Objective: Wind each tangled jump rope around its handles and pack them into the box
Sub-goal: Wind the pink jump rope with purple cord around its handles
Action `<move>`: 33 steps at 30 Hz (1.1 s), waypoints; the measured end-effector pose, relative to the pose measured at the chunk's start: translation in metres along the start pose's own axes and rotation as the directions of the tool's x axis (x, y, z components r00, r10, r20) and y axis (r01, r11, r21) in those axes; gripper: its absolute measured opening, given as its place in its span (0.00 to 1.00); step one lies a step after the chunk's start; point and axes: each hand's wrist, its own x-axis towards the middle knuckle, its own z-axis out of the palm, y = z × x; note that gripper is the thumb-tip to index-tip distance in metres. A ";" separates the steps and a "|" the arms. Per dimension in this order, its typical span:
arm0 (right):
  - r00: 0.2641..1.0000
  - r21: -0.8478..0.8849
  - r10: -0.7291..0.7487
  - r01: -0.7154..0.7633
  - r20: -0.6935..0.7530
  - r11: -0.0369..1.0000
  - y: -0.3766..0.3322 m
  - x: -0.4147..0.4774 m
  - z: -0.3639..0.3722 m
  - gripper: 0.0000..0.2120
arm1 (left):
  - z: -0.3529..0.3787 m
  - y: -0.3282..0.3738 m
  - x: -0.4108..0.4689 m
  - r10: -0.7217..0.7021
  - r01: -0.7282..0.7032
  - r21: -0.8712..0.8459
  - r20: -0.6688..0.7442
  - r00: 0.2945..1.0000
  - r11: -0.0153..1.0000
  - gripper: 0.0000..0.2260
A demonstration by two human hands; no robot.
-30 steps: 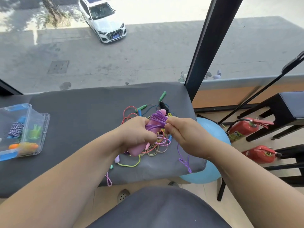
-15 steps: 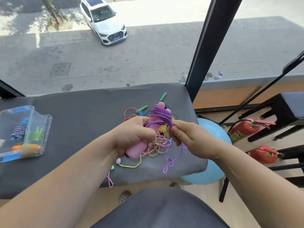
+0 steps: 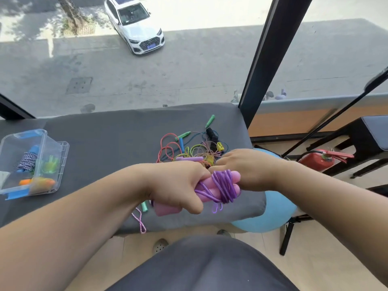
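My left hand [image 3: 178, 185] grips the two pink handles [image 3: 206, 189] of a jump rope, held level above the table's near edge. Purple cord [image 3: 223, 185] is wound several times around the handles, and a short loop dangles below them. My right hand [image 3: 247, 169] presses against the far ends of the handles; whether its fingers pinch the cord is hidden. Behind the hands lies a tangle of ropes [image 3: 189, 148] in red, green, yellow and blue. The clear plastic box [image 3: 52, 164] sits at the left, holding wound ropes.
The grey-covered table [image 3: 105, 143] stands against a window with a black frame post [image 3: 264, 59]. A pink-white cord end [image 3: 139, 221] hangs over the near edge. A blue ball [image 3: 277, 213], a red fire extinguisher [image 3: 317, 159] and a black stool [image 3: 365, 135] are at the right.
The handles have swung from upright to level and come nearer me, off the tangle. The long dangling purple tail has been wound on; only a short loop hangs.
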 end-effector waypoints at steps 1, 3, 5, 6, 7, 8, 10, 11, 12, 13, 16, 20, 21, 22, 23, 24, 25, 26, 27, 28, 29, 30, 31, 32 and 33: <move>0.999 -0.069 -0.026 0.029 0.041 0.997 0.001 0.005 -0.007 0.09 | 0.001 0.000 0.002 -0.014 0.013 0.056 0.014 1.000 0.998 0.13; 0.994 -0.178 -0.041 0.059 0.106 0.982 0.000 0.017 -0.023 0.11 | 0.002 -0.002 0.006 -0.052 0.045 0.174 0.032 0.998 0.984 0.12; 0.988 -0.207 -0.020 0.051 0.152 0.977 -0.001 0.028 -0.032 0.07 | 0.002 -0.004 0.010 -0.086 0.074 0.267 0.033 0.996 0.961 0.11; 0.984 -0.228 0.018 0.024 0.178 0.973 -0.002 0.034 -0.036 0.05 | 0.003 -0.007 0.011 -0.097 0.084 0.300 0.029 0.995 0.950 0.11; 0.981 -0.256 0.057 -0.007 0.186 0.967 -0.004 0.040 -0.040 0.06 | 0.005 -0.011 0.013 -0.112 0.098 0.326 0.025 0.993 0.940 0.10; 0.977 -0.286 0.090 -0.032 0.191 0.958 -0.006 0.046 -0.042 0.08 | 0.007 -0.015 0.015 -0.131 0.116 0.347 0.021 0.991 0.931 0.10; 0.969 -0.311 0.150 -0.084 0.197 0.947 -0.013 0.053 -0.045 0.11 | 0.011 -0.024 0.017 -0.178 0.169 0.350 -0.007 0.984 0.921 0.10; 0.965 -0.306 0.174 -0.108 0.196 0.946 -0.016 0.056 -0.046 0.12 | 0.011 -0.028 0.019 -0.202 0.203 0.319 -0.037 0.979 0.926 0.10; 0.963 -0.293 0.197 -0.138 0.182 0.946 -0.021 0.057 -0.047 0.13 | 0.011 -0.032 0.020 -0.221 0.234 0.263 -0.078 0.972 0.936 0.11; 0.962 -0.277 0.224 -0.175 0.159 0.945 -0.026 0.057 -0.047 0.14 | 0.008 -0.036 0.021 -0.238 0.258 0.189 -0.125 0.963 0.947 0.12; 0.956 -0.168 0.294 -0.291 -0.009 0.942 -0.040 0.050 -0.042 0.14 | -0.003 -0.047 0.021 -0.290 0.284 -0.061 -0.237 0.927 0.957 0.11; 0.920 -0.076 0.329 -0.351 -0.213 0.933 -0.047 0.032 -0.029 0.14 | -0.009 -0.046 0.021 -0.326 0.269 -0.214 -0.305 0.895 0.939 0.12; 0.905 -0.044 0.340 -0.362 -0.256 0.931 -0.048 0.029 -0.025 0.15 | -0.009 -0.044 0.022 -0.330 0.263 -0.233 -0.318 0.889 0.936 0.12; 0.888 -0.017 0.347 -0.369 -0.303 0.929 -0.049 0.025 -0.021 0.16 | -0.010 -0.043 0.022 -0.336 0.251 -0.274 -0.332 0.881 0.928 0.11; 0.869 -0.008 0.345 -0.372 -0.355 0.928 -0.050 0.022 -0.015 0.17 | -0.011 -0.043 0.023 -0.345 0.229 -0.335 -0.345 0.873 0.914 0.10; 0.849 -0.007 0.341 -0.376 -0.404 0.927 -0.051 0.019 -0.009 0.17 | -0.013 -0.043 0.023 -0.357 0.201 -0.404 -0.361 0.862 0.892 0.09; 0.829 0.000 0.342 -0.381 -0.442 0.924 -0.052 0.016 -0.002 0.17 | -0.014 -0.043 0.022 -0.368 0.179 -0.454 -0.372 0.852 0.873 0.08; 0.814 0.014 0.353 -0.391 -0.460 0.920 -0.052 0.014 0.003 0.16 | -0.016 -0.043 0.022 -0.369 0.166 -0.475 -0.375 0.850 0.864 0.08; 0.803 0.030 0.369 -0.403 -0.467 0.915 -0.052 0.012 0.008 0.15 | -0.016 -0.042 0.021 -0.360 0.152 -0.487 -0.368 0.858 0.860 0.08; 0.795 0.040 0.383 -0.414 -0.471 0.909 -0.051 0.010 0.012 0.15 | -0.015 -0.039 0.021 -0.344 0.132 -0.500 -0.360 0.867 0.856 0.07; 0.783 0.054 0.394 -0.422 -0.481 0.905 -0.050 0.006 0.014 0.15 | -0.013 -0.036 0.020 -0.327 0.108 -0.513 -0.357 0.875 0.851 0.07; 0.774 0.086 0.402 -0.416 -0.489 0.905 -0.048 0.002 0.015 0.16 | -0.012 -0.033 0.020 -0.306 0.082 -0.520 -0.363 0.880 0.851 0.08; 0.772 0.158 0.411 -0.385 -0.485 0.909 -0.046 -0.001 0.014 0.17 | -0.012 -0.031 0.020 -0.281 0.054 -0.521 -0.366 0.887 0.852 0.09; 0.778 0.295 0.430 -0.323 -0.459 0.899 -0.044 -0.005 0.013 0.18 | -0.011 -0.028 0.018 -0.251 0.023 -0.518 -0.375 0.892 0.855 0.10; 0.794 0.499 0.459 -0.233 -0.398 0.835 -0.043 -0.009 0.011 0.18 | -0.010 -0.026 0.016 -0.216 -0.014 -0.520 -0.380 0.899 0.854 0.09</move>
